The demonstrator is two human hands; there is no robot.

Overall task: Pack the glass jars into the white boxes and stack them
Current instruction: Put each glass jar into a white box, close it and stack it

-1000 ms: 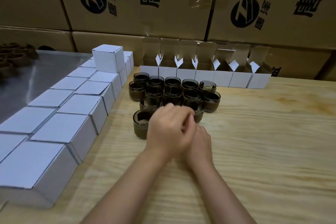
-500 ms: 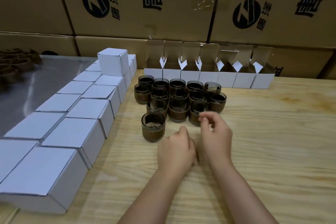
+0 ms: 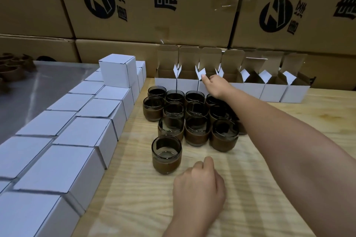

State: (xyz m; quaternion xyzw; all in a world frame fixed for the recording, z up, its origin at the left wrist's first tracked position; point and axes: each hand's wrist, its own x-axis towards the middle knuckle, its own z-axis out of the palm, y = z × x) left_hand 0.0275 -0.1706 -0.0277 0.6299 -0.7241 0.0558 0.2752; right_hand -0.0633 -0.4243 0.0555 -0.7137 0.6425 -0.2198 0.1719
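Note:
Several dark glass jars [image 3: 196,109] with brown bands stand clustered mid-table, and one jar [image 3: 166,154] stands alone in front. Behind them is a row of open white boxes [image 3: 273,92] with flaps up. My right hand [image 3: 216,84] reaches over the jars, its fingertips touching the front rim of the third open box [image 3: 203,87]. My left hand [image 3: 198,184] rests on the table just right of the front jar, fingers loosely curled and holding nothing. Closed white boxes [image 3: 86,131] lie in two rows at the left, with one box [image 3: 115,71] stacked on top.
The wooden table [image 3: 289,121] extends to the right. Large brown cartons [image 3: 154,15] form a wall at the back. A metal surface [image 3: 38,86] lies left of the closed boxes, with brown objects [image 3: 13,67] at its far end.
My hands were together near the front jars. The right hand has stretched forward over the jars to the open boxes. The left hand has drawn back beside the front jar.

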